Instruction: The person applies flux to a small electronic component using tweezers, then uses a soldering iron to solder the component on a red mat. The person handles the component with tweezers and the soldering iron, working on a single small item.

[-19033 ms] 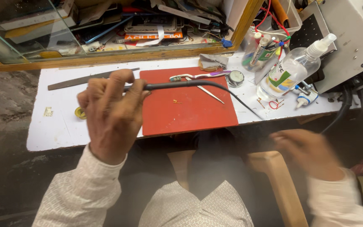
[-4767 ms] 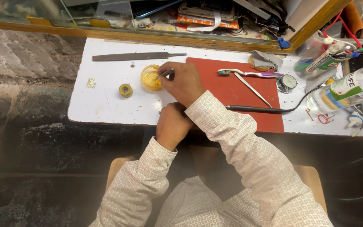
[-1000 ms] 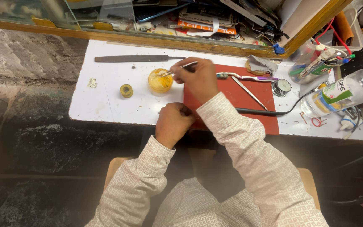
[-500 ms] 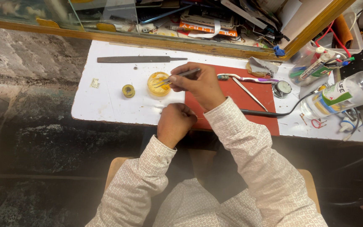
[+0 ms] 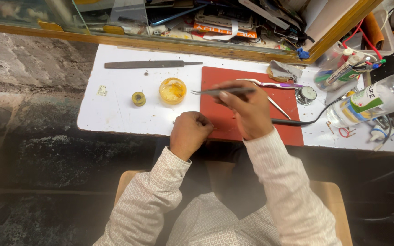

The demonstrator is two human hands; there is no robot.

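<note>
The right hand [image 5: 247, 111], closed around slim metal tweezers [image 5: 215, 91], has lifted them away from the round yellow paste tin [image 5: 172, 90]; the left hand [image 5: 189, 133] stays fisted beside it on the white desk [image 5: 119, 105].

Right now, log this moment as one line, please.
right hand: holds thin metal tweezers over red mat | left hand: fisted at mat edge | round yellow paste tin: open

— What sort of place?
— A small repair workshop: white bench [image 5: 124, 114], red mat [image 5: 233, 123], metal file [image 5: 151, 64], flux tin [image 5: 172, 89].
— Anything more?
— Tweezers [image 5: 215, 91], glue tubes [image 5: 343, 70], cluttered tool shelf [image 5: 224, 23].
</note>
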